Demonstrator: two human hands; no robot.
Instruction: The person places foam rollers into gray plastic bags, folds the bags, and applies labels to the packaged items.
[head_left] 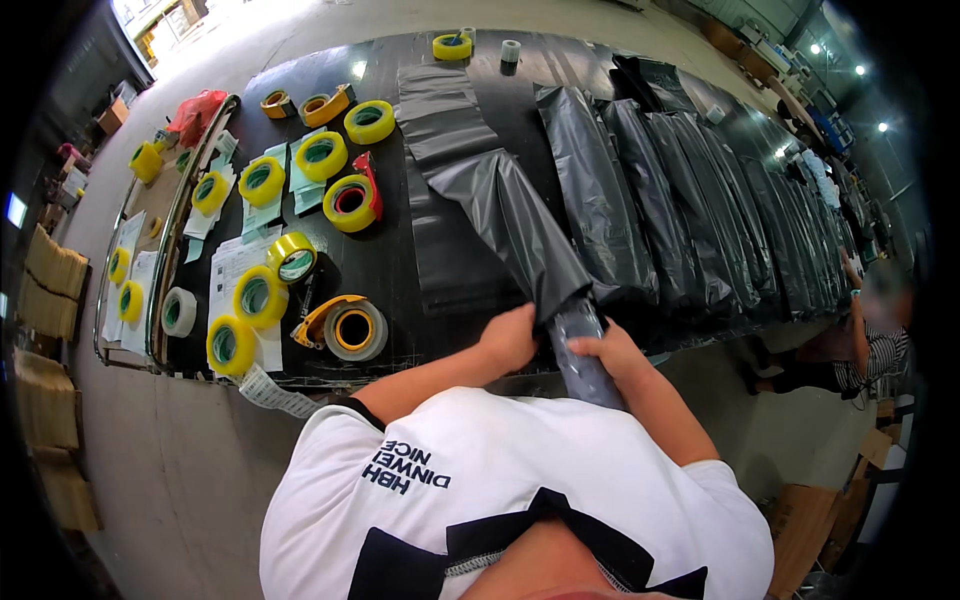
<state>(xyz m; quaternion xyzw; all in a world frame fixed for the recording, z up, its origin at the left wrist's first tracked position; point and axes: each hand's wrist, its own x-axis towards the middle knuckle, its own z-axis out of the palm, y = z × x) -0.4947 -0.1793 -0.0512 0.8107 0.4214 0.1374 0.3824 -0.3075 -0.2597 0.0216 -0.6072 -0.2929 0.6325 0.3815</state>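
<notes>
A long black plastic mailing bag (515,225) stretches over the table toward me, its near end around the top of a long, narrow grey bundle in clear plastic (585,365). My left hand (510,337) is closed on the bag's edge at the left of its mouth. On the right side, my right hand (612,352) grips the bundle just below the mouth, thumb across its front. The bundle's lower end is hidden against my body. Flat black bags (440,110) lie beneath and beyond the held bag.
Several long black-wrapped packages (600,200) lie side by side on the right of the black table (380,285). Yellow tape rolls (262,296) sit on papers at the left, near an orange tape dispenser (350,328). Another person (865,335) is at the far right.
</notes>
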